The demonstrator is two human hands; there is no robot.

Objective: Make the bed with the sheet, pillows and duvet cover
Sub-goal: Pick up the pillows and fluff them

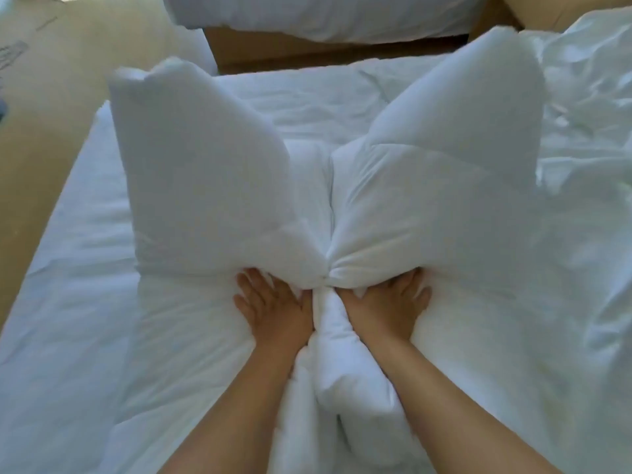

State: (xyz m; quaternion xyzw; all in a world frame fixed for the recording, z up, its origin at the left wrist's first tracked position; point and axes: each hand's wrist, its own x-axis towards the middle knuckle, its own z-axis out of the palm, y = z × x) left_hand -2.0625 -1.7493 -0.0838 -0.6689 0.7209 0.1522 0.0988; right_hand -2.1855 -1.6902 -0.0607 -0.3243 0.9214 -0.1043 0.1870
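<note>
Seen from overhead on a bed: left hand and right hand pressed palm-down, side by side, into the middle of a plump white pillow. Fingers straight and spread, gripping nothing, tips sunk beneath the bulging fold of fabric just ahead. Between the two hands, a narrow ridge of bunched white cloth, touching both wrists and running back toward the camera. Beyond the fingertips, the pillow gathered into a tight crease at centre, one half reared up and tilted to the left, the other reared up and tilted to the right, corners pointing away. Impossible to tell whether one pillow pinched in the middle or two set together. Underneath, a white sheet, lightly wrinkled, spread across the mattress to the left edge. At far right, a crumpled white duvet heaped on the same bed. Past the far edge, beige floor on the left and a second bed with white bedding on a brown base.
</note>
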